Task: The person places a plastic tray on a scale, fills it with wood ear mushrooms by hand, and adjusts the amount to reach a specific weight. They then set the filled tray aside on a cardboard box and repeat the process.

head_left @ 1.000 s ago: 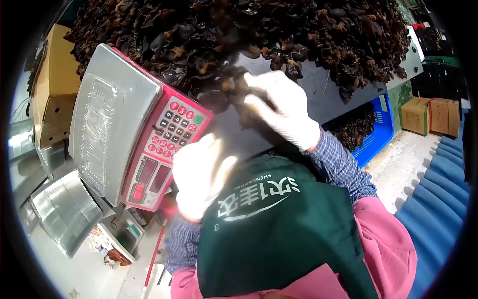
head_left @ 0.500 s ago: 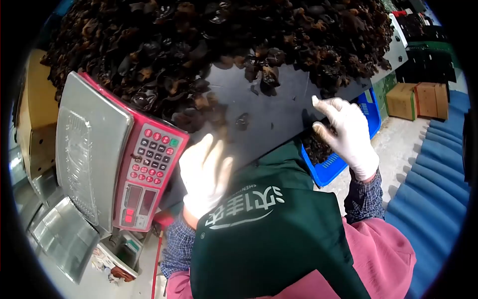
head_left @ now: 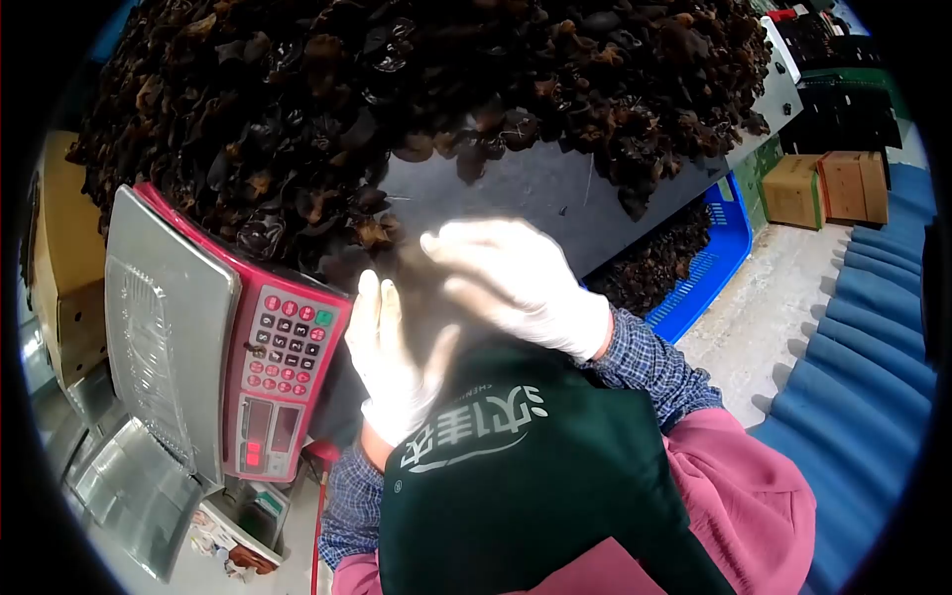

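A large heap of dark brown wood ear mushrooms (head_left: 327,109) covers the far part of a dark grey tabletop (head_left: 516,193). My left hand (head_left: 392,357), in a white glove, is at the near edge beside the scale, with the fingers upright and the thumb held apart. To its right, my gloved right hand (head_left: 521,283) reaches leftward over the table, fingers stretched out and thumb apart. Between the two hands is a blurred brownish patch, and I cannot make out whether it is a mushroom piece. Neither hand visibly grips anything.
A red scale (head_left: 288,342) with a metal pan (head_left: 164,327) stands at my left. Below the table's right edge, a blue basket (head_left: 729,248) holds more mushrooms. Cardboard boxes (head_left: 823,188) are on the floor at the right, beside blue corrugated sheeting (head_left: 843,327).
My right hand has swung left from above the basket to beside my left hand. The loose piece on the bare tabletop no longer shows. The view has shifted slightly.
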Demonstrator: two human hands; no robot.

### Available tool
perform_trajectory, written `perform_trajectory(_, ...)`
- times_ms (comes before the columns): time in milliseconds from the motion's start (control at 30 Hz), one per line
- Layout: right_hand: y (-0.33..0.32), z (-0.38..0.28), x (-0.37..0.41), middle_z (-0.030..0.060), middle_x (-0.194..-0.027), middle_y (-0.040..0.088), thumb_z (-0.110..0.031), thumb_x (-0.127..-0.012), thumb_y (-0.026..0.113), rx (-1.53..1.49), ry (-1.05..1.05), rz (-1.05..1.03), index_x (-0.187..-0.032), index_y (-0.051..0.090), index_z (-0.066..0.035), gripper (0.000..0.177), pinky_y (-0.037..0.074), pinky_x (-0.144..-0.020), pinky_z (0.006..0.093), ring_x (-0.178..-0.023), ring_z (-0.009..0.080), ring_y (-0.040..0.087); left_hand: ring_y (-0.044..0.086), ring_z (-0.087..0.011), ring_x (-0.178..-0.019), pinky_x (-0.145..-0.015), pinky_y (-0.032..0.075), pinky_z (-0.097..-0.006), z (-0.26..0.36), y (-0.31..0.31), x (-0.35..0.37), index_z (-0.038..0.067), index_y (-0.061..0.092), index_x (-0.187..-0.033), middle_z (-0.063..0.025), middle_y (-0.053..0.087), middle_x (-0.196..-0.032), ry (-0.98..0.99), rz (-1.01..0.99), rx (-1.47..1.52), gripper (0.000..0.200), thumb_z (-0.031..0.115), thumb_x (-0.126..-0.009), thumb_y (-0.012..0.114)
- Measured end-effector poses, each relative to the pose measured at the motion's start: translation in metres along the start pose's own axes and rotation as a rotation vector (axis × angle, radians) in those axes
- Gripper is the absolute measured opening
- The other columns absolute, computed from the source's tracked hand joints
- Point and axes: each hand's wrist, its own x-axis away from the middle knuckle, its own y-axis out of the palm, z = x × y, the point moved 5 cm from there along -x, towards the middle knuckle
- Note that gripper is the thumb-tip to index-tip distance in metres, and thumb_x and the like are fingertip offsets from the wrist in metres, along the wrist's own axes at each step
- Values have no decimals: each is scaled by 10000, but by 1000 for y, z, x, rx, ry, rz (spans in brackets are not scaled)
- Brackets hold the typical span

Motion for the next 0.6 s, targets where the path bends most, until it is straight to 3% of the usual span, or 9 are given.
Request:
perform_trajectory(33, -9, 10, -5, 105, -1193, 705, -191, -925, 753, 112, -84, 129, -1337, 658, -81, 437, 558, -887, 388, -1029, 281, 691, 442, -432, -1446, -1189, 384, -485, -1, 1, -1, -36, 387, -1552, -276, 429, -1570, -16, -12, -6, 930, 198, -809, 894)
perform_trajectory(100, -29, 46, -22, 120, -1271, 673, -229, -930, 750, 189, -32, 228, -1371, 647, -95, 473, 535, -942, 397, -1110, 295, 665, 445, -423, -1445, -1197, 365, -481, -3, 5, 0, -41, 377, -1558, -270, 426, -1580, 2, 16, -20, 945, 227, -813, 892)
perform_trajectory(167, -32, 64, -39, 128, -1328, 639, -285, -929, 746, 466, 74, 175, -1395, 629, -114, 510, 491, -1015, 433, -1203, 314, 613, 442, -418, -1448, -1197, 360, -478, -3, 6, 0, -42, 373, -1561, -265, 423, -1586, -18, -20, -47, 949, 241, -817, 890)
perform_trajectory(233, -15, 82, -44, 79, -1368, 609, -434, -951, 689, 382, 91, 19, -1431, 589, -165, 559, 380, -1107, 463, -1311, 306, 514, 444, -405, -1447, -1187, 366, -473, 0, 5, -3, -39, 386, -1557, -258, 419, -1596, -48, -40, -54, 935, 244, -821, 890)
perform_trajectory(333, 4, 74, -34, -5, -1305, 627, -408, -945, 703, 519, 15, -13, -1380, 630, -186, 494, 393, -1053, 442, -1225, 251, 531, 452, -397, -1437, -1183, 366, -473, -1, 2, -5, -25, 404, -1557, -257, 417, -1598, -92, -79, 1, 917, 240, -825, 889)
perform_trajectory(467, -17, 65, 0, 16, -1068, 654, -214, -837, 782, 530, 5, -14, -1168, 722, -151, 343, 481, -843, 375, -972, 229, 607, 448, -404, -1435, -1185, 363, -473, 0, 2, -7, -19, 403, -1563, -263, 410, -1601, -97, -90, -5, 912, 232, -830, 885)
perform_trajectory(600, -54, 57, 60, 34, -1016, 662, -158, -812, 795, 499, 97, -54, -1117, 721, -133, 315, 492, -800, 390, -927, 257, 617, 448, -400, -1430, -1185, 371, -466, 0, 2, -7, -22, 414, -1557, -260, 414, -1596, -75, -96, -8, 898, 237, -837, 883)
